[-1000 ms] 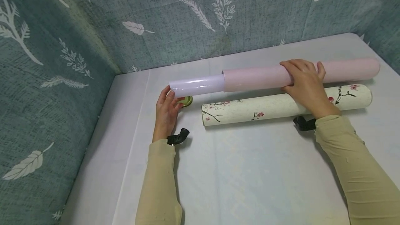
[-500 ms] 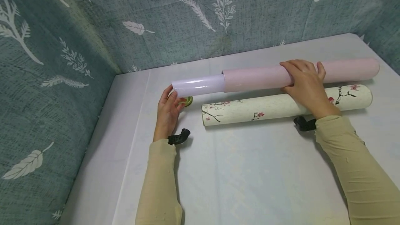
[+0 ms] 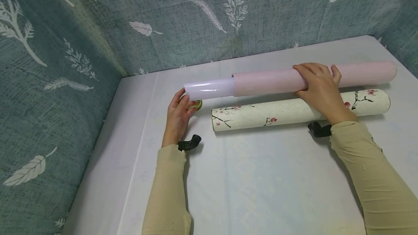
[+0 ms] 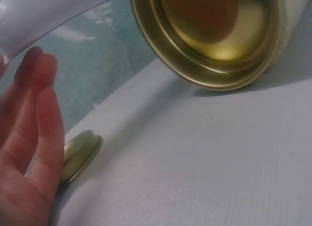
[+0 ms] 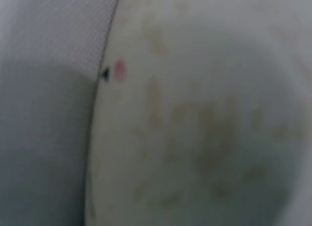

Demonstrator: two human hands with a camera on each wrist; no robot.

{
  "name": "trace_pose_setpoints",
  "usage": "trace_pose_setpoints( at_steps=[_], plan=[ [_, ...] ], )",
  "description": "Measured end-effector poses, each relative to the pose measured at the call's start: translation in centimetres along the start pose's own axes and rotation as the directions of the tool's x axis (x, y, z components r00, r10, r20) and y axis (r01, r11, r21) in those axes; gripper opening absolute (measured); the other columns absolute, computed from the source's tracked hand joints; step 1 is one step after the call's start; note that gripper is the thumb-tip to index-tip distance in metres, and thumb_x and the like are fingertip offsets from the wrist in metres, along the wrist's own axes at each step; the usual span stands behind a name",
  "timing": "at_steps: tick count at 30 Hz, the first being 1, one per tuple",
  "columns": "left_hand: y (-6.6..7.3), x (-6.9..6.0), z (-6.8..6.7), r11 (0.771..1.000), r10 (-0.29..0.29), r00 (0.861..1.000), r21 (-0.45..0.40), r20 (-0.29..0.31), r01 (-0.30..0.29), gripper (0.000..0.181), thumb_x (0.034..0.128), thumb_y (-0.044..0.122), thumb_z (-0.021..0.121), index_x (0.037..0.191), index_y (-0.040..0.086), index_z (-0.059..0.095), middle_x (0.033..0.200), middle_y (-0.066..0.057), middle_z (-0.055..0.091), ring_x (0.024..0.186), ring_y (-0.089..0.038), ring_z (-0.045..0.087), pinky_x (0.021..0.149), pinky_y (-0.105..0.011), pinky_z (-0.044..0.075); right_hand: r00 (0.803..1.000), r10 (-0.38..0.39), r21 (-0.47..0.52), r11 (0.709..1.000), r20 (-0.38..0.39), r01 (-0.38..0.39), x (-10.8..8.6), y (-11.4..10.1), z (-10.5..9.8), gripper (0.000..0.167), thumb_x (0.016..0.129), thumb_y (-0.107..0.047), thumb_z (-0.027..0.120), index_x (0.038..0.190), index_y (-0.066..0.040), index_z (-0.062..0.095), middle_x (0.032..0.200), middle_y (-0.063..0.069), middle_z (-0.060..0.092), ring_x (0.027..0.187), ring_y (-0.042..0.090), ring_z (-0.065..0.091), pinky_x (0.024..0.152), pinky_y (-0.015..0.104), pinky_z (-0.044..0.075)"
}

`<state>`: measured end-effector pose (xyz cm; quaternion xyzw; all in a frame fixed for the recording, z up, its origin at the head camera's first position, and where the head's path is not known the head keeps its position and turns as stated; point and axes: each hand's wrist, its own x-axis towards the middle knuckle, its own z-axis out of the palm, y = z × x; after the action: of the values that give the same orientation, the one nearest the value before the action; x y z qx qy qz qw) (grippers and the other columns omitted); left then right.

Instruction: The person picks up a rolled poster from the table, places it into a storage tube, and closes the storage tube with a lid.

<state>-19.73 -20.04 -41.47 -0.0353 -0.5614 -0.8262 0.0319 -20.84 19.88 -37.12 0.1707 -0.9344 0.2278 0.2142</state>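
Pale table (image 3: 261, 177), blossom-print tube (image 3: 248, 116), gold lid (image 4: 80, 155)

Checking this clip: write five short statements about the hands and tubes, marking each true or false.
1. The right hand grips the pink tube. True.
2. The left hand touches the outer end of the white roll. True.
3. The white roll is fully inside the pink tube. False: part of it sticks out.
4. The flowered tube lies nearer the person than the pink tube. True.
5. The flowered tube stands upright. False: it lies on its side.

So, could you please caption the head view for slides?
Right hand grips a pink tube; left hand holds the roll jutting from it.
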Motion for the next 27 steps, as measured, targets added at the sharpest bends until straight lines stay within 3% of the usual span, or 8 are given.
trace_pose_setpoints(
  at_steps=[14, 27],
  plan=[
    [-0.2, 0.0, 0.7, 0.998, -0.015, 1.000, 0.059, 0.001, 0.015, 0.048, 0.0841, 0.029, 0.062, 0.128, 0.017, 0.046, 0.121, -0.013, 0.046, 0.096, -0.028, 0.055, 0.088, -0.043, 0.042, 1.000, -0.010, 0.007, 1.000, 0.016, 0.010, 0.1, 0.2, 0.0, 0.067, 0.065, -0.009, 0.078, 0.126, -0.013, 0.050, 0.124, 0.011, 0.048, 0.118, 0.033, 0.034, 0.099, 0.053, 0.000],
    [-0.4, 0.0, 1.3, 0.995, -0.036, 0.999, 0.090, 0.004, 0.035, 0.049, 0.0822, 0.031, 0.064, 0.127, 0.018, 0.047, 0.120, -0.012, 0.048, 0.098, -0.027, 0.055, 0.081, -0.037, 0.045, 1.000, -0.008, 0.011, 1.000, 0.024, 0.008, 0.0, 0.1, 0.1, 0.067, 0.066, -0.009, 0.078, 0.127, -0.013, 0.049, 0.125, 0.011, 0.048, 0.120, 0.032, 0.033, 0.100, 0.053, -0.001]
  ],
)
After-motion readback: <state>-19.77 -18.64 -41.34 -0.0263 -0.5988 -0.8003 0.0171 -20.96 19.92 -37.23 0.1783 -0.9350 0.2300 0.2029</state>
